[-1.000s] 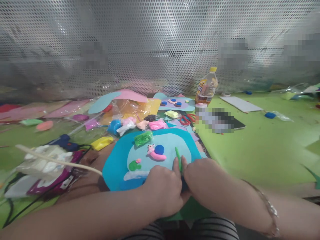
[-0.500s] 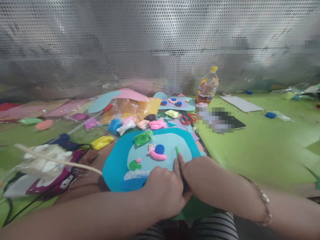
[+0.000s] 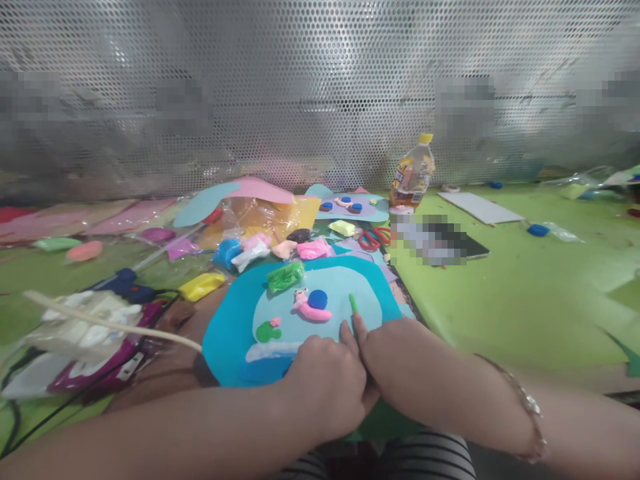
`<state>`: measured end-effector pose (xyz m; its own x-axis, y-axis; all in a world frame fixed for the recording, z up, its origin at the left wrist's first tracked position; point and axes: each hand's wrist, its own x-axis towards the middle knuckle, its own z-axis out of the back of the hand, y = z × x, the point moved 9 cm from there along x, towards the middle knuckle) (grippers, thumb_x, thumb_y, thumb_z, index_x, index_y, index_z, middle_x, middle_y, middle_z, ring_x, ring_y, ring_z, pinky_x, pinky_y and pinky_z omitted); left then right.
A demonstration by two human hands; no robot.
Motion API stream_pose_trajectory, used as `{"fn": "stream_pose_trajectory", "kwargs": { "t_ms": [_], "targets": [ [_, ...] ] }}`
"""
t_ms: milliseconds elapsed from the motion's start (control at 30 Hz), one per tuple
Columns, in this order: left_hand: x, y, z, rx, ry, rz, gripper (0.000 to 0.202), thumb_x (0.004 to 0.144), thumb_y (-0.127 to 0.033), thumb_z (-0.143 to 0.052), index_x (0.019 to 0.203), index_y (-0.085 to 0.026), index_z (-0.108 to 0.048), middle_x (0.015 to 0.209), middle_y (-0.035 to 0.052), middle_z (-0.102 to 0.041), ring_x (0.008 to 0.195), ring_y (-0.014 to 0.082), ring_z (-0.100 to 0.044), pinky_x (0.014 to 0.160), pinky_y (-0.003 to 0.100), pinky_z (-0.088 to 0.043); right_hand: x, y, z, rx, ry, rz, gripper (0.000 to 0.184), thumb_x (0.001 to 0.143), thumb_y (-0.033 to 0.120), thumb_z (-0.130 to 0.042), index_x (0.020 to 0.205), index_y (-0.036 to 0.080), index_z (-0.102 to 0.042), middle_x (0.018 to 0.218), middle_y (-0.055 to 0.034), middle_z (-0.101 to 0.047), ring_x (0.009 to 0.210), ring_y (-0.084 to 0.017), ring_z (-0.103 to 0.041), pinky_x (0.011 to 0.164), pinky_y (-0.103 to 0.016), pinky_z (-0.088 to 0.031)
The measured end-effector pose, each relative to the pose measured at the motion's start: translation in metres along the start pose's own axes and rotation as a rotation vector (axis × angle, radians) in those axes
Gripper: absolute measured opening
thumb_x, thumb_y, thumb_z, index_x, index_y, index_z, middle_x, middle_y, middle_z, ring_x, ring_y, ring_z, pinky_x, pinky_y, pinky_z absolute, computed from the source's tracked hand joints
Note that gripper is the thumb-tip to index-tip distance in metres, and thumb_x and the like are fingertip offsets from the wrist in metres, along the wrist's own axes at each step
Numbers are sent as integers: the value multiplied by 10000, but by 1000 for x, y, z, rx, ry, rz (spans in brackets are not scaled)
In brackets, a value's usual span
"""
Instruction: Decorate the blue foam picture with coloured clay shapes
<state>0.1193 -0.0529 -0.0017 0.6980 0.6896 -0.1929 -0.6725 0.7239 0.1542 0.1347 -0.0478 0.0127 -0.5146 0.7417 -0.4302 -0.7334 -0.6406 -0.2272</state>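
Note:
A thin green clay strip (image 3: 353, 303) lies on the pale blue paper panel (image 3: 345, 283), its upper end sticking out past the fingertips of my right hand (image 3: 393, 350). Those fingers press along the strip, which they partly cover. Close against it, my left hand (image 3: 325, 383) is curled, and what its fingers hold, if anything, is hidden. A pink clay snail (image 3: 315, 312) with a blue shell sits left of the strip. Below it are a green clay leaf (image 3: 267, 331) with a pink flower and a white clay band (image 3: 273, 351). A green clay packet (image 3: 286, 277) rests at the panel's upper edge.
Several wrapped clay packets, including a yellow one (image 3: 202, 287), lie behind and left. Red scissors (image 3: 374, 238), a drink bottle (image 3: 413, 177) and a dark tablet (image 3: 467, 243) stand or lie farther back. A white cable (image 3: 115, 320) crosses at left. Perforated metal (image 3: 320, 80) closes the back.
The view has shifted slightly. My fingers have parted a little at the green clay strip, and my left hand stays curled beside it. The clay pieces on the panel keep their places.

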Motion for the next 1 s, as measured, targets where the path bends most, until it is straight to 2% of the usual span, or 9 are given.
{"fn": "stream_pose_trajectory", "kwargs": {
  "t_ms": [67, 167, 267, 333, 467, 600, 667, 867, 1000],
  "targets": [
    [0, 0, 0, 5, 2, 1, 670, 887, -377, -371, 1391, 54, -273, 834, 239, -677, 585, 311, -642, 479, 415, -491, -1, -1, -3, -5, 31, -2, 534, 765, 74, -537, 1296, 53, -484, 656, -45, -624, 502, -169, -578, 353, -276, -255],
    [0, 0, -1, 15, 7, 6, 649, 904, -412, -339, 1362, 49, -351, 816, 242, -674, 607, 311, -649, 507, 409, -496, -1, -4, 2, -27, -83, 6, 559, 766, 82, -539, 1318, 43, -455, 679, -45, -628, 470, -151, -544, 351, -277, -250],
    [0, 2, -5, 10, 33, 29, 682, 909, -462, -329, 1330, 71, -392, 750, 225, -671, 618, 305, -651, 550, 410, -503, -3, -8, 4, -41, -163, 7, 421, 751, 67, -546, 1169, 74, -590, 672, -47, -626, 453, -125, -515, 364, -263, -235],
    [0, 3, -5, 6, 25, 39, 705, 902, -464, -342, 1336, 90, -363, 795, 241, -672, 606, 296, -646, 545, 410, -504, -4, -9, 4, -34, -175, 22, 370, 755, 72, -540, 1116, 86, -618, 646, -44, -616, 460, -128, -516, 372, -258, -218],
    [0, 3, -2, 6, -22, 32, 692, 892, -408, -361, 1354, 105, -307, 866, 252, -671, 569, 286, -630, 494, 423, -497, -6, -4, 0, 16, -150, 82, 432, 768, 105, -528, 1198, 70, -558, 584, -31, -590, 418, -126, -482, 382, -256, -195],
    [1, 1, 0, 40, -33, 11, 662, 895, -393, -358, 1365, 72, -320, 1008, 293, -636, 575, 288, -637, 474, 415, -490, -3, -2, -4, -28, -194, 87, 534, 756, 101, -541, 1284, 54, -478, 550, -17, -567, 373, -110, -433, 388, -251, -184],
    [1, 0, 0, 41, -25, 3, 658, 899, -404, -352, 1368, 57, -328, 1041, 301, -622, 586, 289, -643, 478, 405, -490, -2, -3, -6, -49, -210, 74, 491, 748, 103, -552, 1235, 59, -515, 531, -3, -545, 355, -98, -410, 389, -248, -177],
    [1, 1, 0, -18, 33, 18, 668, 913, -458, -330, 1316, 69, -412, 757, 217, -674, 621, 292, -654, 542, 381, -499, -8, -9, 3, -94, -336, 59, 437, 743, 102, -547, 1179, 63, -548, 591, -26, -560, 427, -118, -460, 398, -262, -180],
    [2, 3, 0, -27, 9, 47, 692, 901, -452, -356, 1355, 70, -343, 930, 267, -659, 648, 298, -656, 536, 399, -502, -8, -10, 0, -73, -324, 41, 473, 773, 119, -530, 1240, 52, -509, 551, -14, -540, 413, -111, -448, 410, -256, -206]
  ]
}}
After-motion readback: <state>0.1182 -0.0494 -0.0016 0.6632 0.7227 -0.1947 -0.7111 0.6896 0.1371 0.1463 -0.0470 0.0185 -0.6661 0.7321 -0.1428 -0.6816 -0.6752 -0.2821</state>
